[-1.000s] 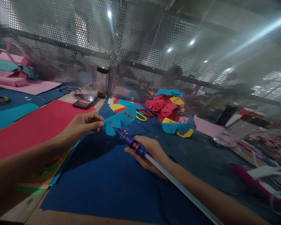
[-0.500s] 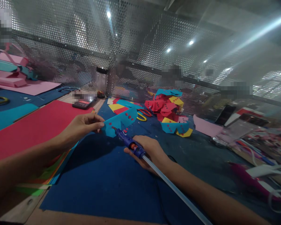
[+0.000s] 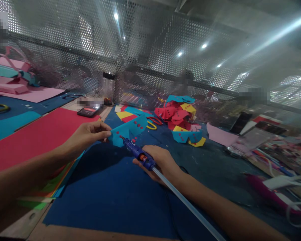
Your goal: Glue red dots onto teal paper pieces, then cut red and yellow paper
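Observation:
My left hand [image 3: 95, 132] pinches the left end of a blue paper cutout [image 3: 126, 129] with small red spots stuck on it. My right hand [image 3: 159, 162] is wrapped around a blue hot glue gun [image 3: 139, 154], its fingers partly hidden behind the body. The gun's nozzle meets or nearly meets the lower left part of the cutout, beside a red spot; whether it touches I cannot tell. A long clear glue stick [image 3: 185, 201] sticks out of the gun's back end toward the lower right.
Behind the cutout lie scissors [image 3: 152, 125] and paper scraps. A heap of red cutouts [image 3: 174, 115] stands at the back, with a spotted blue one [image 3: 187, 136] in front. Red sheets [image 3: 50, 134], a phone [image 3: 89, 110] and a jar [image 3: 108, 87] are on the left. A cable [image 3: 171, 214] runs near my right wrist.
The nozzle has shifted very slightly against the blue cutout. Both hands keep their hold and otherwise stay in place.

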The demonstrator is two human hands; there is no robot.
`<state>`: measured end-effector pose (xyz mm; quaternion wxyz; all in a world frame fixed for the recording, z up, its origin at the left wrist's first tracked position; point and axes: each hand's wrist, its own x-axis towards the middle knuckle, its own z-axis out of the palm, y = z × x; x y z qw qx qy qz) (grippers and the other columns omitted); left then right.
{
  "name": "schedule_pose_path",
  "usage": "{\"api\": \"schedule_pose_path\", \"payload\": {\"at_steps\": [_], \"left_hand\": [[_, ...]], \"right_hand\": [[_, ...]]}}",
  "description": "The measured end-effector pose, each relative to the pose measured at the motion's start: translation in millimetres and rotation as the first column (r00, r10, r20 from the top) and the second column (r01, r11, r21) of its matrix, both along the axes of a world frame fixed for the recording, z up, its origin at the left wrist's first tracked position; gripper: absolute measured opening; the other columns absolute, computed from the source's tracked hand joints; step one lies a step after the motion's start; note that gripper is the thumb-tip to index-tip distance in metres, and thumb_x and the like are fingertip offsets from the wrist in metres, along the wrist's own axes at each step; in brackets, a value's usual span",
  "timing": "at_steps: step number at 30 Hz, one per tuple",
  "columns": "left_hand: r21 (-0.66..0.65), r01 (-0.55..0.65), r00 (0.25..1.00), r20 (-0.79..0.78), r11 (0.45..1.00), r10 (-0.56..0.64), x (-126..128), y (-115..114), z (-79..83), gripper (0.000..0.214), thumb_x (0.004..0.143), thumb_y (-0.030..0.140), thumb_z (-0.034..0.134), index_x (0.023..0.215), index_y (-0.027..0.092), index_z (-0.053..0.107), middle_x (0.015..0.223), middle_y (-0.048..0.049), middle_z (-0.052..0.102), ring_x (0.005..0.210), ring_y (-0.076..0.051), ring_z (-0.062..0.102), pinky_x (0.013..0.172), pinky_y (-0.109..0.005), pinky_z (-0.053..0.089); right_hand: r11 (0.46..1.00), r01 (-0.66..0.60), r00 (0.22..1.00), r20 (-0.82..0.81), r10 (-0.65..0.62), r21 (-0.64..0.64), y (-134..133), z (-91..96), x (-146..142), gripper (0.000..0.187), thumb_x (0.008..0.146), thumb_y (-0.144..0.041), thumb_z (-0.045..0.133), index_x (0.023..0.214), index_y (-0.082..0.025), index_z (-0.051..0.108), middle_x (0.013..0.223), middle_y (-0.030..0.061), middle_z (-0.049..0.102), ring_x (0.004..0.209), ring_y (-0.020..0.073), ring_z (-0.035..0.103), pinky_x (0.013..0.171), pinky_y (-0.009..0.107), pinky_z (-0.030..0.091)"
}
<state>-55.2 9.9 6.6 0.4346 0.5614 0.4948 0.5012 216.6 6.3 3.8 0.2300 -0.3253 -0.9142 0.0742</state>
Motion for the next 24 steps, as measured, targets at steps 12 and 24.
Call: {"api": "schedule_pose_path", "payload": {"at_steps": [12, 24], "left_hand": [[-0.011, 0.029, 0.998, 0.048, 1.0, -0.028, -3.4, 2.2, -3.1, 0.016, 0.071, 0.034, 0.081, 0.076, 0.021, 0.074, 0.071, -0.0022, 0.065, 0.067, -0.016, 0.058, 0.065, -0.029, 0.049], [0.005, 0.071, 0.997, 0.033, 0.997, -0.071, -4.6, 3.2, -5.1, 0.017, 0.072, 0.034, 0.081, 0.079, 0.02, 0.074, 0.073, -0.0011, 0.065, 0.067, -0.014, 0.058, 0.065, -0.027, 0.049]], "right_hand": [[1.0, 0.004, 1.0, 0.005, -0.004, 0.016, -1.9, 1.6, 0.1, 0.029, 0.095, -0.043, 0.059, 0.077, -0.022, 0.052, 0.072, 0.0009, 0.06, 0.067, 0.016, 0.054, 0.064, 0.027, 0.033], [0.996, -0.02, 0.999, -0.024, 0.023, 0.086, -0.5, -3.0, 1.2, 0.026, 0.094, -0.04, 0.063, 0.078, -0.022, 0.053, 0.072, -0.0005, 0.059, 0.065, 0.0147, 0.054, 0.062, 0.026, 0.033]]}}
